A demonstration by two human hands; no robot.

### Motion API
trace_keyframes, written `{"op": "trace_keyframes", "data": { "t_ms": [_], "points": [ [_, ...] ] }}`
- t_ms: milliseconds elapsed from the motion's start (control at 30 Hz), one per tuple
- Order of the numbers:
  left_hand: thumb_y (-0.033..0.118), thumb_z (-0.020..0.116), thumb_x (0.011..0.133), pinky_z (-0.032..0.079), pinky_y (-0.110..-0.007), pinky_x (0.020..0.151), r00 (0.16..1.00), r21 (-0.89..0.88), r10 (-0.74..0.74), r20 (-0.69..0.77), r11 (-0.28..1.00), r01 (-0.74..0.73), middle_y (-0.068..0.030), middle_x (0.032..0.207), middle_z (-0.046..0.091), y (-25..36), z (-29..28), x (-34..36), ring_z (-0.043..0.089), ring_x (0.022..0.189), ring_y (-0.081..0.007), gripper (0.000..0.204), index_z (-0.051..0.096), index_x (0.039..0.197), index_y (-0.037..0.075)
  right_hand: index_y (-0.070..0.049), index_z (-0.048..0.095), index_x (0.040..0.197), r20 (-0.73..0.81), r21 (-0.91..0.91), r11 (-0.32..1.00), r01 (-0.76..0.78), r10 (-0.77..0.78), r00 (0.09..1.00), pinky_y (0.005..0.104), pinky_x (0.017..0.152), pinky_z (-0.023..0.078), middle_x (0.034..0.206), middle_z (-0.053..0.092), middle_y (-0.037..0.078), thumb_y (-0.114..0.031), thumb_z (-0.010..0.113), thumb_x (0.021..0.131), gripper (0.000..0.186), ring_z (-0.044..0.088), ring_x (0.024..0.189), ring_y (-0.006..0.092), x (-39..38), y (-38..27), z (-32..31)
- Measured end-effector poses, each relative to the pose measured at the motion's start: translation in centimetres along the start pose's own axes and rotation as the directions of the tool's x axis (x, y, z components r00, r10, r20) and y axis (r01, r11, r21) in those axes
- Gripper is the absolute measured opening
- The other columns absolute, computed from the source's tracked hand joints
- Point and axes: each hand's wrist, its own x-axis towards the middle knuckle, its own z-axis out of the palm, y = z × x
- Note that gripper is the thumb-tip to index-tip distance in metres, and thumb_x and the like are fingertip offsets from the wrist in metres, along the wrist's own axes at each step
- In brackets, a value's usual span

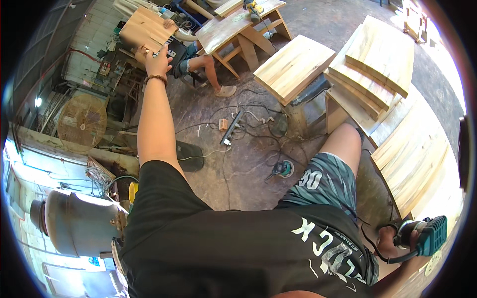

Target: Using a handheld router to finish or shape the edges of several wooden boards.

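Observation:
My left arm stretches to the upper left, a beaded bracelet at the wrist. My left hand (158, 64) has its fingers curled round something small that I cannot make out, close to the wooden board (142, 31) of a seated co-worker. One hand of that person rests on the board's edge. At the lower right, my right hand (416, 260) grips a teal corded power sander (431, 237), whose body partly hides the fingers. Beside this tool lies a pale round sanding disc (433, 263). The nearest wood is a large pale panel (415, 154) on the bench.
Several thick boards (380, 54) are stacked on the right, with another board (295, 67) left of them. A teal sander (284, 169), a power strip (231, 130) and tangled cords lie on the floor. A low wooden table (238, 25) stands beyond, a large fan (82, 123) at left.

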Motion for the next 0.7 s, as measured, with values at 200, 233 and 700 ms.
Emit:
{"op": "trace_keyframes", "data": {
  "t_ms": [200, 233, 700],
  "points": [
    [0.039, 0.073, 0.098, 0.053, -0.037, 0.072, 1.0, 0.02, -0.019, 0.02, 1.0, 0.018, -0.011, 0.131, 0.068, 0.7, 0.1, -0.1, 0.07, 0.094, -0.0228, 0.084, 0.03, 0.165, 0.011, 0.002, 0.068, 0.128, -0.004, 0.004, 1.0, -0.006, 0.006, 1.0, 0.0432, 0.108, 0.047, 0.126, 0.071, 0.018, -0.025, 0.083, 0.084, 0.054, 0.066, 0.117, 0.033, -0.3, 0.3, -0.4],
    [0.039, 0.073, 0.098, 0.053, -0.037, 0.073, 0.999, 0.02, -0.023, 0.027, 1.0, 0.022, -0.0112, 0.132, 0.068, 0.7, 0.3, -0.1, 0.07, 0.094, -0.0227, 0.085, 0.029, 0.165, 0.011, 0.002, 0.068, 0.128, -0.008, 0.005, 1.0, -0.006, 0.006, 1.0, 0.0432, 0.108, 0.047, 0.126, 0.071, 0.018, -0.025, 0.083, 0.084, 0.054, 0.066, 0.117, 0.0331, -0.4, 0.3, -0.4],
    [0.038, 0.076, 0.094, 0.056, -0.034, 0.068, 1.0, 0.071, 0.005, -0.007, 0.997, -0.005, -0.012, 0.125, 0.071, 1.2, 1.3, 0.0, 0.073, 0.092, -0.0214, 0.083, 0.035, 0.157, 0.003, 0.003, 0.067, 0.13, -0.013, 0.026, 1.0, -0.011, 0.011, 1.0, 0.0433, 0.107, 0.048, 0.126, 0.07, 0.018, -0.022, 0.083, 0.083, 0.055, 0.066, 0.116, 0.0333, -0.3, 0.7, -0.4]
  ]
}}
